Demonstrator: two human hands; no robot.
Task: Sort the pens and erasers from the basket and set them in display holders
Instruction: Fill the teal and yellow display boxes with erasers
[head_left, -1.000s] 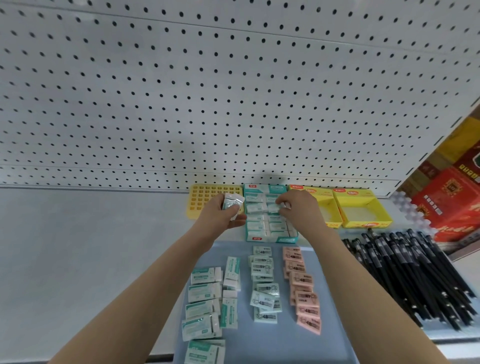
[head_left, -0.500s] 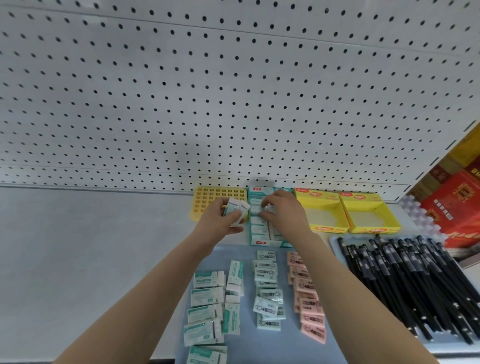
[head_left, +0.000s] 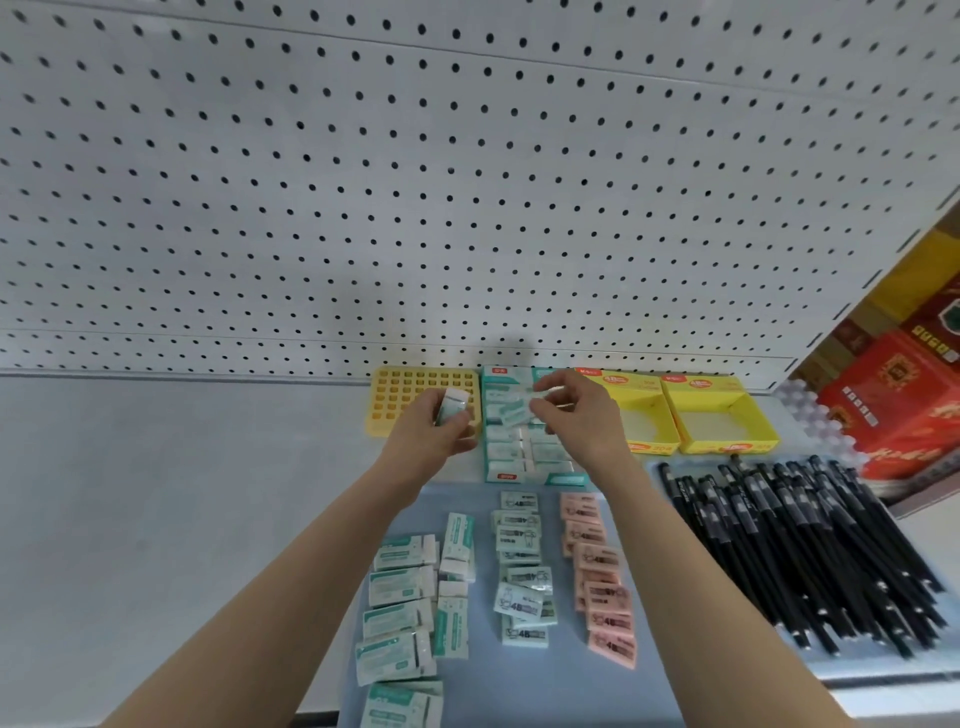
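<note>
My left hand (head_left: 434, 434) grips a small stack of white-and-teal erasers (head_left: 451, 406) just left of the teal display box (head_left: 524, 475). Over the back of that box, my right hand (head_left: 579, 415) pinches one teal eraser (head_left: 511, 414). The box holds rows of the same erasers. On the blue mat (head_left: 519, 686) lie loose teal erasers (head_left: 402, 582), pale 4B erasers (head_left: 522, 566) and pink erasers (head_left: 602, 587) in columns. A pile of black pens (head_left: 800, 545) lies at the right.
A yellow grid pen holder (head_left: 395, 405) stands left of the teal box. Two yellow display boxes (head_left: 724, 415) stand to its right, with nothing in them. Red cartons (head_left: 893, 395) sit far right. White pegboard (head_left: 415, 182) backs the grey shelf (head_left: 156, 493).
My right hand has lifted slightly from the box's front rows toward its back, now pinching one eraser. My left hand stays beside the box with its stack.
</note>
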